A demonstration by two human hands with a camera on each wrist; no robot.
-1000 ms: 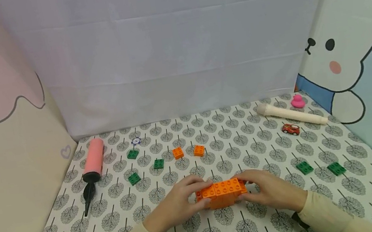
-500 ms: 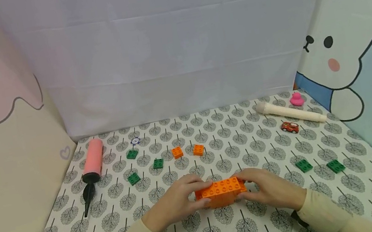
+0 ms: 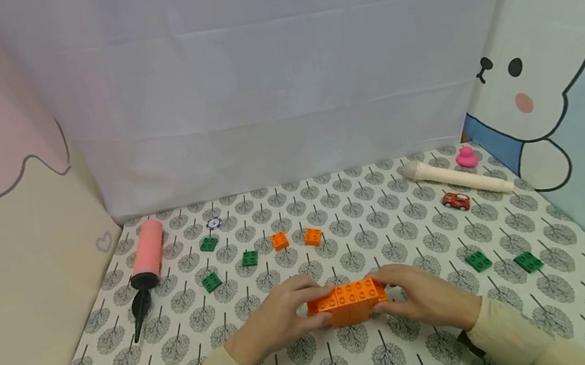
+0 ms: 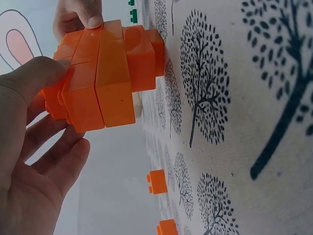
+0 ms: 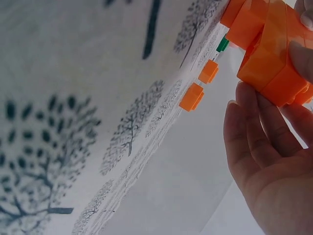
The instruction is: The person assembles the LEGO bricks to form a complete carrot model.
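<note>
Printed cloth (image 3: 414,352) bears five green bricks (image 3: 478,262); both hands (image 3: 283,316) (image 3: 423,296) pinch one orange stack (image 3: 349,304).

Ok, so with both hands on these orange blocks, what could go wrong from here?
The orange block build could tip if released unevenly: in the left wrist view it narrows toward the patterned cloth, so its wider upper part overhangs. Its pieces might also separate along the seams visible between blocks if the left hand and right hand, gripping opposite ends, push or twist unevenly.
</note>
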